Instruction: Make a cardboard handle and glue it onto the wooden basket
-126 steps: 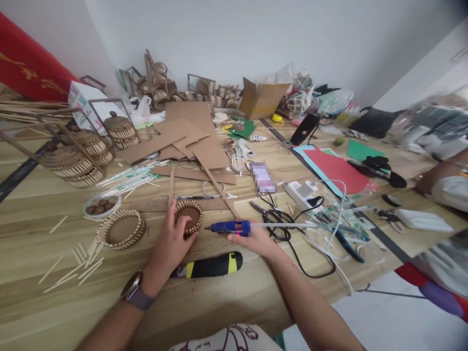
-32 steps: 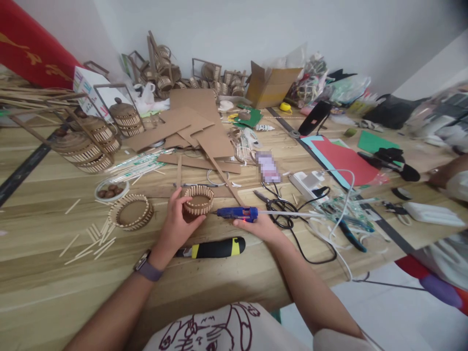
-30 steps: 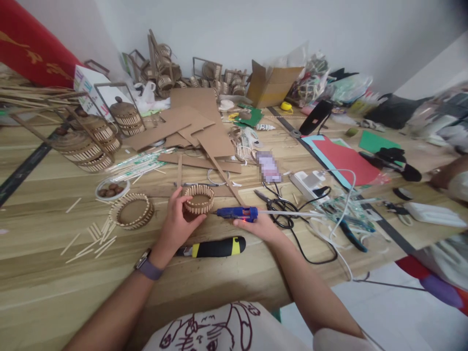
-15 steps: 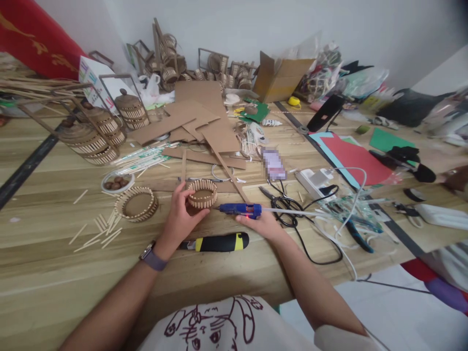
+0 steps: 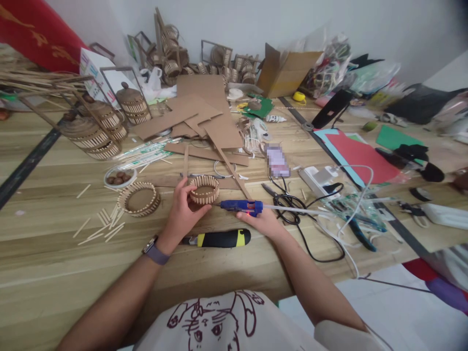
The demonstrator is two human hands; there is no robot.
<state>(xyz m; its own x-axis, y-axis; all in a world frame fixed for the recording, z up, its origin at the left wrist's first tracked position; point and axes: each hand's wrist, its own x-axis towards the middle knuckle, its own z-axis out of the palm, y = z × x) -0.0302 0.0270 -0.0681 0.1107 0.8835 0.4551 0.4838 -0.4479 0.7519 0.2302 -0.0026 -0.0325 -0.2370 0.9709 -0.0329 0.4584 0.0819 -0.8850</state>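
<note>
My left hand (image 5: 185, 207) is closed on the left side of a small round basket (image 5: 204, 191) ringed with short wooden sticks. In my right hand (image 5: 261, 222) is a blue hot glue gun (image 5: 239, 207), with a red light lit and a clear glue stick (image 5: 288, 209) out of its back. Its nozzle points left, close to the lower right of the basket; whether it touches cannot be made out. A black and yellow utility knife (image 5: 223, 238) lies just below both hands. Left of my left hand stands a larger stick-sided basket (image 5: 139, 199).
Loose short sticks (image 5: 106, 222) and a bowl of brown balls (image 5: 120, 177) lie to the left. Cardboard pieces (image 5: 201, 114) are heaped behind. Scissors (image 5: 274, 195), black cable and a power strip (image 5: 316, 183) lie to the right. Finished lidded baskets (image 5: 91, 134) stand at far left.
The view has shifted slightly, moving the whole scene a little. My hands, the small basket and the glue gun keep nearly the same places relative to each other.
</note>
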